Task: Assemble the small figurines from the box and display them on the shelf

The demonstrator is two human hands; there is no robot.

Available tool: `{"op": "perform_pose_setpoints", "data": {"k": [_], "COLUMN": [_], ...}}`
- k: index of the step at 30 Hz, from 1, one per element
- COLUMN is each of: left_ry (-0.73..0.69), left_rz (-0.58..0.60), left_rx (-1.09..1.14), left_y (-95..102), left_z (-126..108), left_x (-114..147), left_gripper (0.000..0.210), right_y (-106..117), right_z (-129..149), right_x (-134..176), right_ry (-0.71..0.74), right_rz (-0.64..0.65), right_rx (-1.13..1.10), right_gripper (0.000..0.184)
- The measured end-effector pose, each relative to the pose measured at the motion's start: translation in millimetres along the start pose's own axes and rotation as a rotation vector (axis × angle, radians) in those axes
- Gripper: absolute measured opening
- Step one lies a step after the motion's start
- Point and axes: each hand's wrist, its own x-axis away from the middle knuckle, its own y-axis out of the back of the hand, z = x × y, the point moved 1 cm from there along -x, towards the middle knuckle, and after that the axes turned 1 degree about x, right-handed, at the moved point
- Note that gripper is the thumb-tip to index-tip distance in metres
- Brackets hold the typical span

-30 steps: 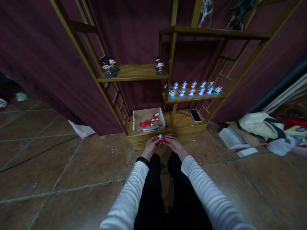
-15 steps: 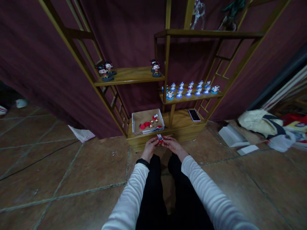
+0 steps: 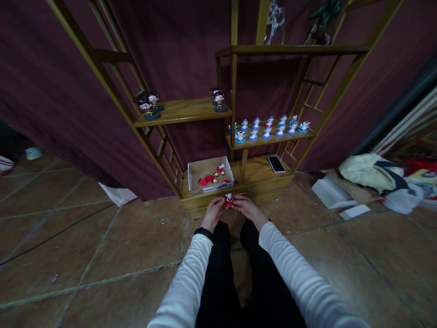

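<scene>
Between my two hands is a small figurine [image 3: 229, 198] with a red base and a whitish upper part. My left hand [image 3: 214, 212] pinches it from the left, and my right hand [image 3: 246, 207] grips its right side. Just beyond them, a shallow cardboard box [image 3: 194, 169] stands on the lowest shelf. Red round bases [image 3: 209, 179] and small dark-haired figurine pieces [image 3: 222, 172] lie inside it. The finer details of the held figurine are too small to make out.
Blue and white figurines [image 3: 266, 132] line the right middle shelf. Dark-haired figurines [image 3: 219, 100] stand on the left shelf [image 3: 184, 110]. A phone [image 3: 276, 164] lies on the bottom shelf. Opened white packaging [image 3: 332, 193] and a pale bag [image 3: 370, 171] are on the floor at right.
The figurine between my hands has tipped more upright, showing its front above the red base. Both hands keep their hold in nearly the same place. The view has shifted slightly.
</scene>
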Motion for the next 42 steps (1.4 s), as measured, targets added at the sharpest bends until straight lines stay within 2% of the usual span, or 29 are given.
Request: {"op": "perform_pose_setpoints", "data": {"k": [9,13,17,23,29,33,37,42], "left_ry": [0.060,0.054,0.017,0.022,0.100,0.105,0.075,0.104], "left_rz": [-0.008,-0.023,-0.061,-0.020,0.056,0.041,0.010,0.046], "left_rx": [-0.055,-0.020,0.028,0.006,-0.012,-0.011,-0.082,-0.072], "left_y": [-0.7,-0.2,0.8,0.0,0.0,0.9,2.2,2.5], "left_z": [2,1,2,2,0,2,4,5], "left_x": [-3,-3,-2,0,0,-3,-7,-8], "left_gripper": [0.013,0.017,0.022,0.026,0.026,0.022,0.017,0.013], "right_y": [1,2,5,7,5,3,2,1], "right_z": [2,2,-1,-5,-1,3,5,6], "right_x": [0,1,-1,-5,-4,-2,-2,-1], "right_ry": [-0.036,-0.016,-0.063,-0.038,-0.021,-0.019,-0.057,-0.045], "right_rz": [-0.001,-0.027,-0.037,-0.082,-0.129,-0.171,-0.158,-0.113], "right_rx": [0.024,0.006,0.034,0.047,0.073,0.105,0.145,0.128], "right_gripper": [0.024,0.021,0.023,0.022,0.015,0.012,0.015,0.014]}}
